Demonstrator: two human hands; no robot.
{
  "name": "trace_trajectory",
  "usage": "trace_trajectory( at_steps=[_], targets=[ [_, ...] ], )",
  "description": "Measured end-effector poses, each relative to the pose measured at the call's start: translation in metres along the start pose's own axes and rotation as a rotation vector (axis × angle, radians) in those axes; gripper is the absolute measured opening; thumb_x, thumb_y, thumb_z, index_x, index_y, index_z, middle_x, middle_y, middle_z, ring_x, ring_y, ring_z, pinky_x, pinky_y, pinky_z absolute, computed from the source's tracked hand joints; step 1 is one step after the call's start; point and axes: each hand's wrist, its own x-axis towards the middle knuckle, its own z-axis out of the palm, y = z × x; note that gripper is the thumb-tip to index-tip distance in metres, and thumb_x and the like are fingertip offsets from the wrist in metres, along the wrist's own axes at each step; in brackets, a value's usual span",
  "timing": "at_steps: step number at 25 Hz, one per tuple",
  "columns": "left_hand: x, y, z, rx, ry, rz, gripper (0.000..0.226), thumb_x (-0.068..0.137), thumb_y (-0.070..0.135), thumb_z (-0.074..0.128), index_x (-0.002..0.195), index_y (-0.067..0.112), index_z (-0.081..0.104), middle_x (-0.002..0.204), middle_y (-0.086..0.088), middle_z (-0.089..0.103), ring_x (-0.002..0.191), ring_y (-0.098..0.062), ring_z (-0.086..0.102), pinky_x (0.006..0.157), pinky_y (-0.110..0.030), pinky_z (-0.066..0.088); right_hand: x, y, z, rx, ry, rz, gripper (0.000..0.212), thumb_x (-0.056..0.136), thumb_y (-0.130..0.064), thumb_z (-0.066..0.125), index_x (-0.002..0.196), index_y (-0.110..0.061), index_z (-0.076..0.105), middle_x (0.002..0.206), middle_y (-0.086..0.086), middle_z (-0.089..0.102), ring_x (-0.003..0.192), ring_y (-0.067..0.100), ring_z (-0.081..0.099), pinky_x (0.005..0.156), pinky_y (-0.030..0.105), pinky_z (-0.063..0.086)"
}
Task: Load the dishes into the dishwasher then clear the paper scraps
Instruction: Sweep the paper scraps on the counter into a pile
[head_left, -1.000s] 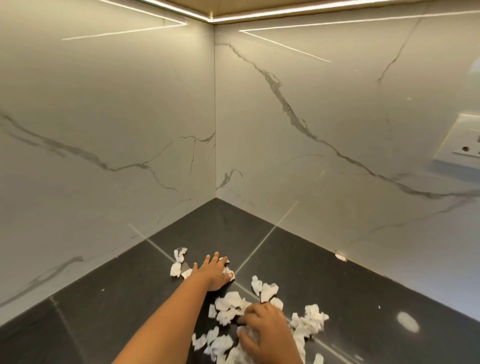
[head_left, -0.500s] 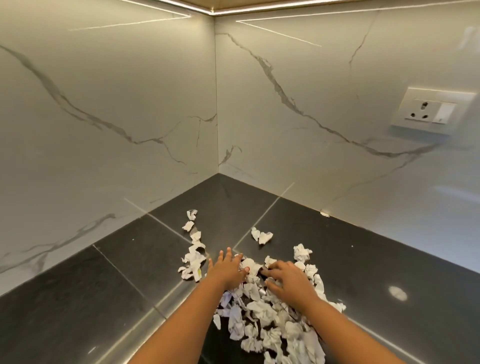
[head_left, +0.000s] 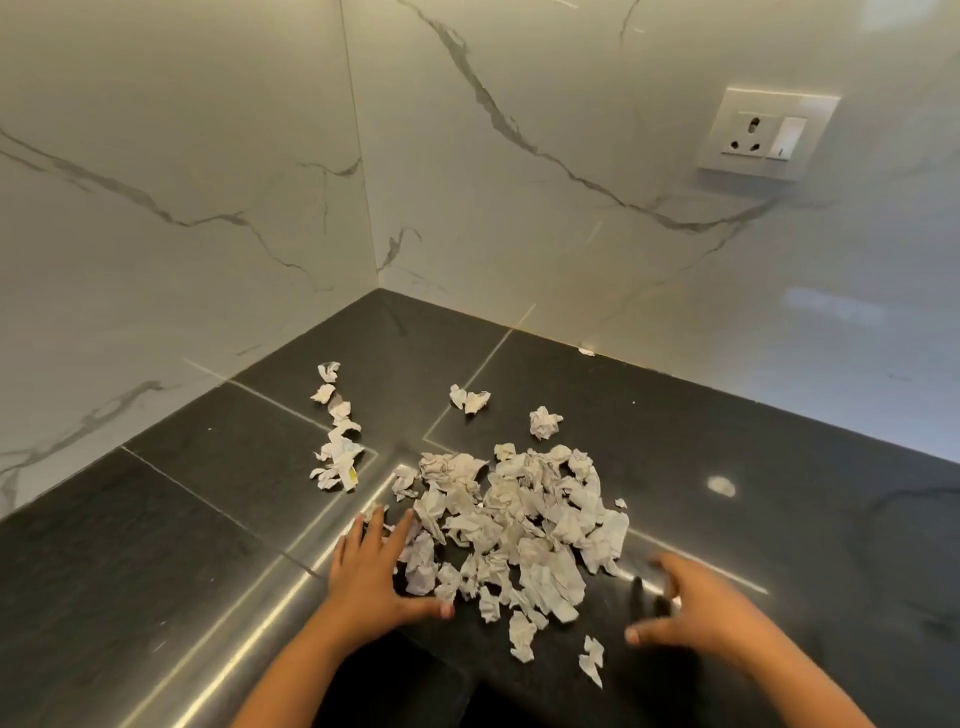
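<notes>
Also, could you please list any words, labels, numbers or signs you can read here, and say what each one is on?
No text can be read in this view.
The paper scraps: faint grey marks, perhaps print, too blurred to read.
The scrap with a yellow patch: no legible letters.
The socket plate: a tiny dark mark low on its switch, too small to read.

Bare counter (head_left: 789, 525) wide open right of the scrap pile (head_left: 519, 514) and far left of it. Blocked behind the pile by two marble walls (head_left: 182, 208) meeting in a corner. Narrowed just left of the pile by a trail of scraps (head_left: 337, 447). Hemmed at the pile's near edge by left hand (head_left: 369, 571) and right hand (head_left: 698, 610).
</notes>
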Motion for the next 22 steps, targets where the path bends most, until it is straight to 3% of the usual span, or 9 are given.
trace_trajectory(
  at_steps=[2,4,7,11,14,17,20,22],
  targets=[
    [-0.011,0.012,0.013,0.090,-0.034,0.035,0.135,0.031,0.100,0.034,0.134,0.040,-0.028,0.145,0.002,-0.036,0.133,-0.017,-0.034,0.111,-0.044,-0.018,-0.020,-0.009,0.019,0.112,-0.144,0.024,0.091,0.058,-0.029,0.087,0.133,-0.024,0.035,0.112,-0.003,0.049,0.090,0.014,0.061,0.063,0.021,0.055],
    [-0.009,0.033,0.026,0.133,-0.016,0.037,0.125,0.052,0.088,0.050,0.138,0.039,-0.027,0.143,0.001,-0.038,0.133,-0.018,-0.034,0.110,-0.043,-0.020,-0.018,-0.026,0.041,0.196,-0.105,-0.002,0.076,0.063,-0.013,0.084,0.125,-0.023,0.039,0.099,0.000,0.049,0.074,0.013,0.061,0.054,0.020,0.054],
    [0.003,0.062,0.038,0.126,0.030,0.067,0.107,0.074,0.072,0.053,0.146,0.035,-0.017,0.152,-0.001,-0.030,0.140,-0.023,-0.027,0.114,-0.046,-0.016,0.006,-0.049,0.059,0.398,0.074,-0.093,0.067,0.066,-0.004,0.079,0.119,-0.022,0.042,0.090,0.003,0.053,0.068,0.013,0.061,0.057,0.025,0.057],
    [0.007,0.061,0.031,-0.105,0.072,0.166,0.104,0.073,0.071,0.056,0.141,0.042,-0.017,0.153,0.006,-0.026,0.141,-0.016,-0.026,0.116,-0.043,-0.008,0.023,-0.057,0.046,0.572,0.250,-0.203,0.071,0.067,-0.004,0.080,0.120,-0.031,0.041,0.098,-0.004,0.054,0.072,0.011,0.060,0.060,0.015,0.049],
    [0.009,0.030,0.019,-0.294,0.257,0.100,0.111,0.055,0.093,0.038,0.145,0.042,-0.004,0.153,0.013,-0.017,0.143,-0.013,-0.016,0.118,-0.047,0.003,0.032,-0.028,0.033,0.534,0.415,-0.150,0.065,0.065,-0.006,0.081,0.119,-0.025,0.051,0.106,-0.001,0.056,0.078,0.017,0.062,0.067,0.023,0.051],
    [0.021,-0.011,0.003,-0.345,0.402,-0.112,0.112,0.061,0.082,0.055,0.149,0.030,0.009,0.159,0.002,-0.001,0.146,-0.021,-0.005,0.118,-0.046,0.009,0.044,-0.002,0.028,0.375,0.531,0.005,0.065,0.064,-0.014,0.083,0.123,-0.015,0.056,0.113,0.007,0.054,0.105,0.027,0.056,0.090,0.039,0.047],
    [0.042,-0.023,-0.014,-0.233,0.406,-0.250,0.110,0.068,0.073,0.059,0.151,0.021,0.007,0.159,-0.003,0.002,0.146,-0.025,0.000,0.117,-0.044,0.010,0.051,-0.020,0.028,0.196,0.363,-0.043,0.087,0.069,-0.035,0.079,0.143,-0.023,0.034,0.141,0.005,0.041,0.132,0.027,0.034,0.108,0.041,0.032],
    [0.057,-0.010,-0.016,-0.225,0.349,-0.179,0.111,0.068,0.072,0.060,0.151,0.021,0.007,0.159,-0.001,0.004,0.146,-0.022,0.004,0.118,-0.043,0.012,0.056,-0.044,0.033,0.227,0.229,-0.173,0.091,0.072,-0.037,0.077,0.146,-0.027,0.025,0.149,0.000,0.031,0.137,0.021,0.027,0.111,0.039,0.027]
  ],
)
